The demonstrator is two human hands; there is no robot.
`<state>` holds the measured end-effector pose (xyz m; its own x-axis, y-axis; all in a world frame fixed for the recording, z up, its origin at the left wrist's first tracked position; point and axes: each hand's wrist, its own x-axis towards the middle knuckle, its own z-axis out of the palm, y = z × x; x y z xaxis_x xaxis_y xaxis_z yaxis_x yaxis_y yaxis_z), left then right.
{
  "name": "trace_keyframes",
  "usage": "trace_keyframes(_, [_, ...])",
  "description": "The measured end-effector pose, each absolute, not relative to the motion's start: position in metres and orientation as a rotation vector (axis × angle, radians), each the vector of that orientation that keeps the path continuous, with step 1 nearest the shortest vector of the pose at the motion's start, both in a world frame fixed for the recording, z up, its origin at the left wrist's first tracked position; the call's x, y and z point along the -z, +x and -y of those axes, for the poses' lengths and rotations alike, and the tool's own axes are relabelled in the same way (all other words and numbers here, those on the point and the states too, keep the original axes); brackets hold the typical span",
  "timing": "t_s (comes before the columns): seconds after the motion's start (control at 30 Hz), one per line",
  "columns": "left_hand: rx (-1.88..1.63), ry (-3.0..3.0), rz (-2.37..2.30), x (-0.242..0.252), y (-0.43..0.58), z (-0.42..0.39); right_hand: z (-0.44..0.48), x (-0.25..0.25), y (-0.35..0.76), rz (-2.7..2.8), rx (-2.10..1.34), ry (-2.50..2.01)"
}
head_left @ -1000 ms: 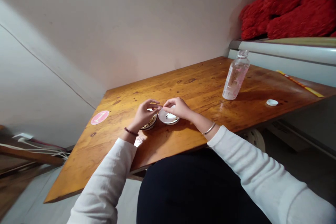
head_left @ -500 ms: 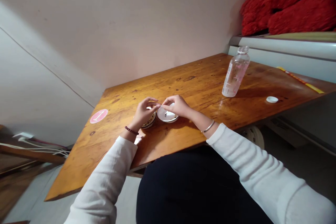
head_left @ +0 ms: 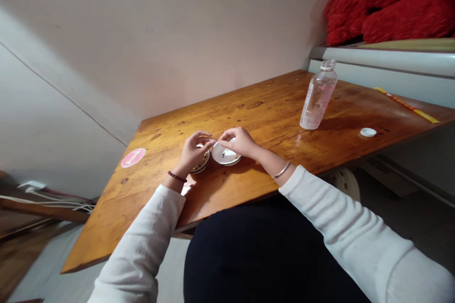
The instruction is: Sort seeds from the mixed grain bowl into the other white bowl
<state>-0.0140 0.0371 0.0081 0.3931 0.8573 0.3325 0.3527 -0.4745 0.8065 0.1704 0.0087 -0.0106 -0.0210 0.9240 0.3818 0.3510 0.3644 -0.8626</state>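
**Close Work at a Wooden Table (head_left: 270,113)**

At the far left of my head-camera feed, white cables (head_left: 46,202) run beside the table. A round pink sticker (head_left: 132,157) marked "1" sits near the table's left edge. Next comes the left hand (head_left: 194,154), a dark bead bracelet (head_left: 177,176) at its wrist and a white sleeve (head_left: 142,232) above. The hand is curled, with thumb and fingertips drawn into a pinch; from here I cannot tell whether anything small lies in it. Under that hand, partly hidden, sits a small bowl (head_left: 202,166) holding a mixed, grainy food. Just beside the bowl lies a white dish (head_left: 224,156) with a few dark specks on it. The right hand (head_left: 239,143), a silver bangle (head_left: 282,170) on its wrist, arches over the dish. Its fingertips (head_left: 221,136) reach toward the left hand's pinch and come very close, though I cannot tell if they touch. Well to the right, a clear plastic bottle (head_left: 318,97) stands on the table, with a white bottle cap (head_left: 368,132) lying nearer the far edge. A yellow strip (head_left: 405,106) runs along that edge, and red plush fabric (head_left: 387,4) is heaped above a pale rail (head_left: 380,59).
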Motion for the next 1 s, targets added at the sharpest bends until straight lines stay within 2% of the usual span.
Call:
trace_keyframes(0.4, [-0.992, 2.023, -1.04, -0.009, -0.014, -0.037, -0.007, 0.009, 0.171, 1.596, -0.712, -1.176])
trace_keyframes(0.7, [-0.982, 2.077, -1.023, -0.014, -0.013, -0.032, -0.012, 0.017, 0.171, 1.576, -0.857, -1.153])
trace_keyframes(0.8, [-0.994, 2.261, -1.222, -0.02, -0.019, -0.033, -0.013, 0.018, 0.172, 1.601, -0.832, -1.111])
trace_keyframes(0.87, [-0.852, 2.424, -1.5, -0.025, -0.026, -0.033, -0.013, 0.019, 0.172, 1.615, -0.799, -1.079])
trace_keyframes(1.0, [-0.328, 2.515, -1.865, -0.03, -0.038, -0.034, -0.014, 0.018, 0.172, 1.617, -0.749, -1.089])
